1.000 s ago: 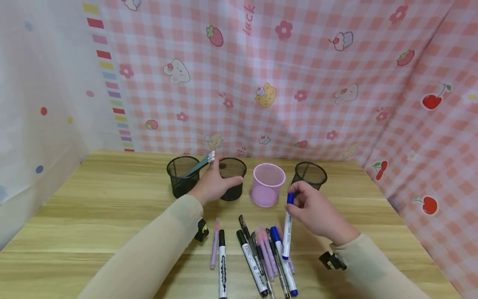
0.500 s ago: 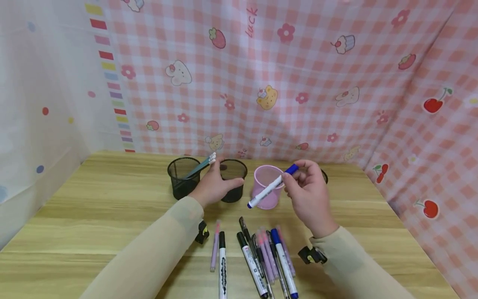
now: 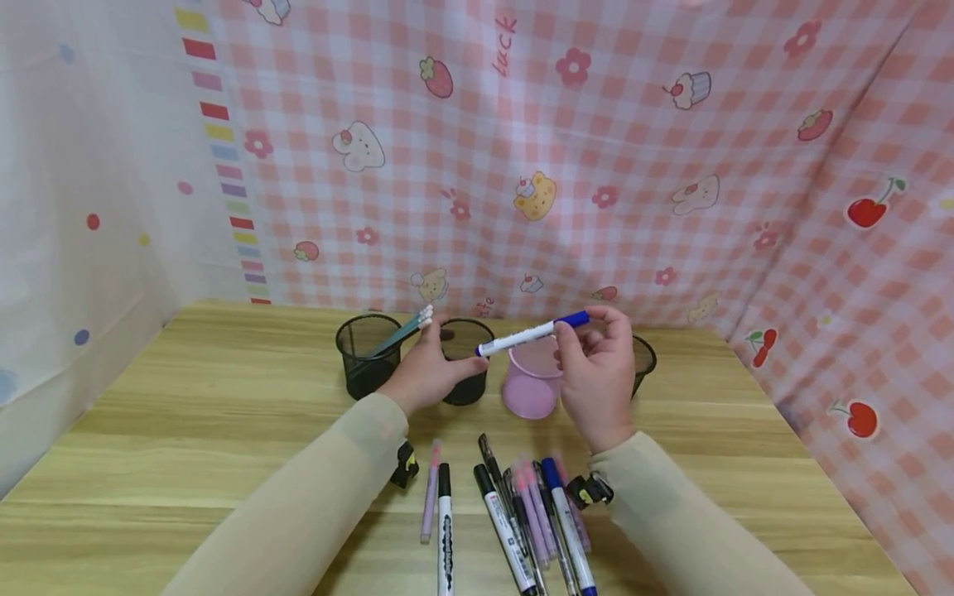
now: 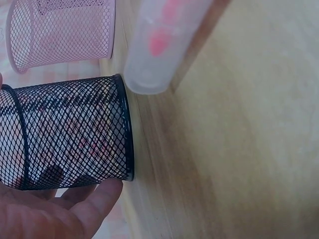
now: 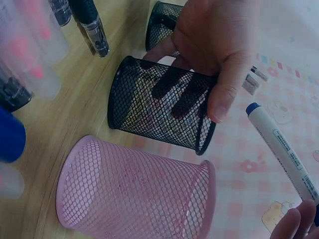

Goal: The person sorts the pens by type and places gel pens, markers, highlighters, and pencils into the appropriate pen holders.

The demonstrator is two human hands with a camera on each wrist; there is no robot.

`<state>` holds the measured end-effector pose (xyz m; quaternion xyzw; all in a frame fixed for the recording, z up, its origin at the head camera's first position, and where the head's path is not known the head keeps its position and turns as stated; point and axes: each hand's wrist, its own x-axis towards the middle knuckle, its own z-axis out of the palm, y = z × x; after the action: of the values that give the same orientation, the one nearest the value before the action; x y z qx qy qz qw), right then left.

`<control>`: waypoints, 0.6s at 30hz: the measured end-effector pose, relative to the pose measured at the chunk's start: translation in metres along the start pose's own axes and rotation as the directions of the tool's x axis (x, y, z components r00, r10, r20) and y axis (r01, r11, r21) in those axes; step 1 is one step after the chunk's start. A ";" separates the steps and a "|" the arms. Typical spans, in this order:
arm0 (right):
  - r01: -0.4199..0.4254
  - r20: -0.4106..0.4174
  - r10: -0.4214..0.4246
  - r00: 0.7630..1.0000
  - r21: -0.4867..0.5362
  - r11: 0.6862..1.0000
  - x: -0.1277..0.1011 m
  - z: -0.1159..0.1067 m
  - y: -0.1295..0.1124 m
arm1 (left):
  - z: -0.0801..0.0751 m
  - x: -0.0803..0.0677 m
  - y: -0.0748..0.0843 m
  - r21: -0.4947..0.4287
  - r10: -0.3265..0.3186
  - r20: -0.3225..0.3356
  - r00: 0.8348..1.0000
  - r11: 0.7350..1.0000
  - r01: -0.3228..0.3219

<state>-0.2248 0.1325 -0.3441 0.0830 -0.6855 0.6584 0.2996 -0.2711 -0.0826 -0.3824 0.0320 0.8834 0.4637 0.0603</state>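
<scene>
My left hand (image 3: 425,369) holds the second black mesh pen cup (image 3: 469,392) from the left. Its thumb lies at the rim and its fingers curl round the far side, as the right wrist view shows on this black cup (image 5: 159,104). My right hand (image 3: 599,382) pinches a white whiteboard marker (image 3: 522,338) near its blue cap. The marker is tilted, its blue tail end pointing left, above the held cup's right rim and close to the left thumb. In the right wrist view the marker (image 5: 281,149) is apart from the cup.
A black mesh cup (image 3: 365,379) with several blue-green, white-ended sticks stands left. A pink mesh cup (image 3: 531,397) stands right of the held cup; another black cup (image 3: 644,364) is partly hidden by my right hand. In front lie several markers, pens and highlighters, including a black-capped marker (image 3: 445,530).
My right hand has lifted the blue-capped marker from the pile, turned it from upright to nearly level, and moved it left towards the held cup. My left hand has stayed on its cup.
</scene>
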 end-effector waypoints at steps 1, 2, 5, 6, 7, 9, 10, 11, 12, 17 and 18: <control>0.003 -0.006 -0.003 1.000 0.000 1.000 0.000 0.002 0.001 | 0.000 0.000 0.000 -0.001 -0.001 0.001 1.000 1.000 0.001; 0.007 -0.009 -0.007 1.000 -0.002 1.000 0.000 0.004 0.002 | 0.000 0.000 0.000 -0.004 0.000 0.004 1.000 1.000 0.000; 0.011 -0.006 -0.011 1.000 -0.009 1.000 -0.001 0.008 0.005 | -0.001 0.000 0.000 -0.015 0.000 0.004 1.000 1.000 0.000; 0.012 -0.003 -0.012 1.000 -0.013 1.000 -0.001 0.010 0.006 | -0.001 0.000 -0.001 -0.017 0.000 0.005 1.000 1.000 0.000; 0.010 0.001 -0.010 1.000 -0.017 1.000 -0.001 0.011 0.007 | -0.001 0.000 -0.001 -0.018 0.000 0.005 1.000 1.000 0.000; 0.008 0.010 -0.007 1.000 -0.023 1.000 -0.001 0.013 0.008 | -0.001 -0.001 0.000 -0.019 -0.003 0.005 1.000 1.000 0.003; 0.006 0.015 -0.006 1.000 -0.028 1.000 -0.002 0.014 0.008 | -0.001 -0.001 0.000 -0.018 -0.004 0.006 1.000 1.000 0.004; 0.006 0.019 -0.005 1.000 -0.034 0.999 -0.002 0.015 0.008 | -0.001 0.000 -0.001 -0.017 -0.004 0.007 1.000 1.000 0.004; 0.006 0.023 -0.005 1.000 -0.039 0.999 -0.002 0.015 0.008 | -0.001 0.000 -0.001 -0.017 -0.005 0.008 1.000 1.000 0.005; -0.010 0.034 0.012 0.999 -0.070 0.998 -0.004 0.019 0.008 | -0.001 0.000 -0.001 -0.023 -0.009 0.009 1.000 1.000 0.009; -0.014 0.035 0.016 0.999 -0.078 0.997 -0.005 0.019 0.008 | -0.001 0.000 -0.001 -0.024 -0.010 0.008 1.000 1.000 0.010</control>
<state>-0.2307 0.1140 -0.3523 0.0778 -0.7163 0.6320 0.2855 -0.2710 -0.0840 -0.3830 0.0286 0.8776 0.4739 0.0666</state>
